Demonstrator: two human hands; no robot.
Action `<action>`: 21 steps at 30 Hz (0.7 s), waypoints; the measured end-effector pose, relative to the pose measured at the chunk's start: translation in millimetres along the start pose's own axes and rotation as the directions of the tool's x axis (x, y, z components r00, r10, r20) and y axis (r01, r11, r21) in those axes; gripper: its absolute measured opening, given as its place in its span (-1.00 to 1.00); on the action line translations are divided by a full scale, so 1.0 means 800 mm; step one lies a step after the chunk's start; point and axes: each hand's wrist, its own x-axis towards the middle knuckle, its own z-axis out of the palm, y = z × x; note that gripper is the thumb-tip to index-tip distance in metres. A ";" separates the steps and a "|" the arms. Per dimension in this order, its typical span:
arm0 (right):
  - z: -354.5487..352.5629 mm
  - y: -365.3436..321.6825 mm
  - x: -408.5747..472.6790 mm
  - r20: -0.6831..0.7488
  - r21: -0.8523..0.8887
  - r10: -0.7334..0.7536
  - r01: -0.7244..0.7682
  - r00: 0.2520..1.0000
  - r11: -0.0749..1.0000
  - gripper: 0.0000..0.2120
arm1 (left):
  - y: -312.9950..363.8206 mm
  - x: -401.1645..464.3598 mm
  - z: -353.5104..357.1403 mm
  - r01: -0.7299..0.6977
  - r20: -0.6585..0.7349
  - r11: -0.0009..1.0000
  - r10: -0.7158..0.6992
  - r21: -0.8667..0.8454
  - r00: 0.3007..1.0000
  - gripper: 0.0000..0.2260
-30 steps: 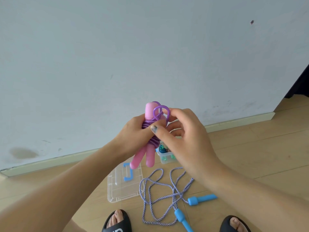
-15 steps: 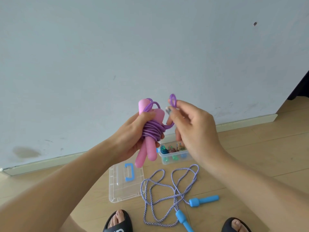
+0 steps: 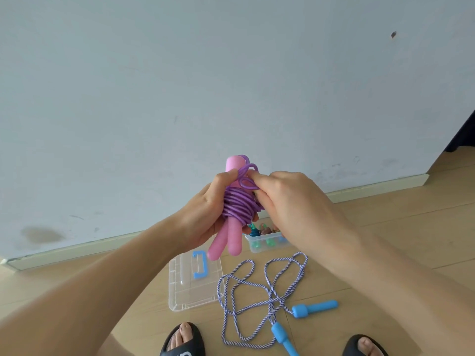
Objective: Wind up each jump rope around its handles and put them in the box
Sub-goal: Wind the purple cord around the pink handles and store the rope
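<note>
Head-worn view, facing forward and down, close above floor [image 3: 385, 227]

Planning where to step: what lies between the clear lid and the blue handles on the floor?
Head view: the loose striped rope sprawls between lid and blue handles.

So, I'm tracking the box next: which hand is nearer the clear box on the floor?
Right. The right hand is just above the box, partly covering it in view. The left hand holds the pink jump rope further left, above the lid.
</note>
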 end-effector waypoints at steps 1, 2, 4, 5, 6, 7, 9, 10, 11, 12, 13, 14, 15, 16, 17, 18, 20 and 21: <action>0.002 0.000 -0.001 -0.010 -0.011 0.018 -0.018 1.000 1.000 -0.82 | 0.000 0.001 0.000 -0.010 -0.001 1.000 0.010 0.001 1.000 -0.54; 0.004 -0.001 -0.001 -0.023 -0.027 0.039 -0.039 0.999 0.999 -0.80 | -0.001 0.003 -0.001 -0.022 0.004 1.000 0.022 0.007 1.000 -0.55; 0.008 -0.003 -0.003 -0.032 -0.050 0.078 -0.080 0.996 0.996 -0.64 | -0.003 0.006 -0.001 -0.061 0.030 0.998 0.060 0.032 0.998 -0.59; 0.011 -0.004 -0.004 -0.031 -0.067 0.096 -0.098 0.995 0.993 -0.55 | -0.004 0.007 -0.002 -0.081 0.043 0.996 0.079 0.044 0.996 -0.63; 0.014 -0.005 -0.005 -0.023 -0.093 0.107 -0.109 0.994 0.990 -0.48 | -0.003 0.008 -0.002 -0.098 0.053 0.994 0.095 0.057 0.994 -0.67; 0.015 -0.004 -0.006 -0.016 -0.097 0.107 -0.108 0.994 0.989 -0.45 | -0.003 0.008 -0.004 -0.112 0.057 0.991 0.108 0.076 0.992 -0.70; 0.015 -0.003 -0.008 0.001 -0.013 0.074 -0.074 0.997 0.997 -0.50 | -0.001 0.008 -0.007 -0.138 0.047 0.982 0.133 0.132 0.990 -0.76; 0.012 -0.003 -0.010 0.010 0.069 0.059 -0.060 0.998 0.996 -0.55 | 0.000 0.006 -0.009 -0.148 0.043 0.976 0.143 0.159 0.989 -0.77; 0.010 -0.003 -0.012 0.013 0.164 0.045 -0.046 0.999 0.985 -0.60 | 0.001 0.005 -0.012 -0.154 0.039 0.972 0.149 0.176 0.988 -0.76; 0.008 -0.002 -0.014 0.019 0.249 0.032 -0.035 0.999 0.968 -0.65 | 0.002 0.003 -0.014 -0.156 0.035 0.970 0.152 0.184 0.988 -0.75; 0.007 -0.001 -0.015 0.026 0.309 0.019 -0.026 0.999 0.951 -0.69 | 0.003 0.002 -0.017 -0.158 0.034 0.970 0.154 0.186 0.987 -0.74; 0.007 0.001 -0.015 0.019 0.338 0.001 -0.008 1.000 0.941 -0.72 | 0.003 0.001 -0.020 -0.159 0.037 0.971 0.155 0.179 0.987 -0.74; 0.008 0.003 -0.014 -0.012 0.338 -0.019 0.022 1.000 0.941 -0.73 | 0.003 0.000 -0.021 -0.160 0.042 0.973 0.155 0.166 0.987 -0.74; 0.009 0.006 -0.013 -0.060 0.314 -0.037 0.054 0.998 0.948 -0.75 | 0.003 0.000 -0.021 -0.160 0.045 0.975 0.155 0.152 0.987 -0.74; 0.010 0.007 -0.011 -0.113 0.278 -0.048 0.078 0.992 0.957 -0.77 | 0.003 0.000 -0.021 -0.162 0.047 0.977 0.157 0.139 0.987 -0.76; 0.013 0.008 -0.010 -0.158 0.241 -0.058 0.095 0.986 0.966 -0.77 | 0.004 -0.001 -0.020 -0.162 0.048 0.978 0.157 0.131 0.986 -0.78; 0.021 0.007 -0.009 -0.225 0.178 -0.067 0.109 0.972 0.978 -0.74 | 0.003 -0.003 -0.021 -0.164 0.048 0.977 0.159 0.137 0.986 -0.80; 0.024 0.006 -0.008 -0.251 0.159 -0.069 0.112 0.966 0.981 -0.72 | 0.003 -0.004 -0.022 -0.162 0.047 0.974 0.157 0.157 0.987 -0.74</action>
